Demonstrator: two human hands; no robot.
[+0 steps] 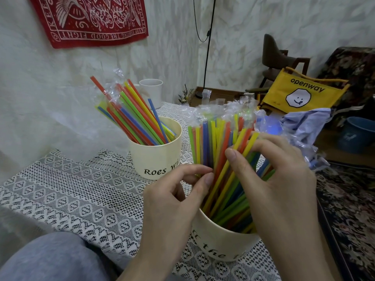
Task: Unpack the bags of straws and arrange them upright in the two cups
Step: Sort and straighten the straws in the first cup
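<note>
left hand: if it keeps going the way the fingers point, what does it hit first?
The left hand points up and right into the straws standing in the near cup. Its fingertips already touch them, so the straws come first; depth beyond is unclear.

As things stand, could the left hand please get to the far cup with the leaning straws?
Probably yes: the left hand only pinches straws at the near cup, and the lace cloth between it and the far cup lies bare.

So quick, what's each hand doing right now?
Left hand: pinching straws in the near cup.
Right hand: fingers curled round the same straws.
</note>
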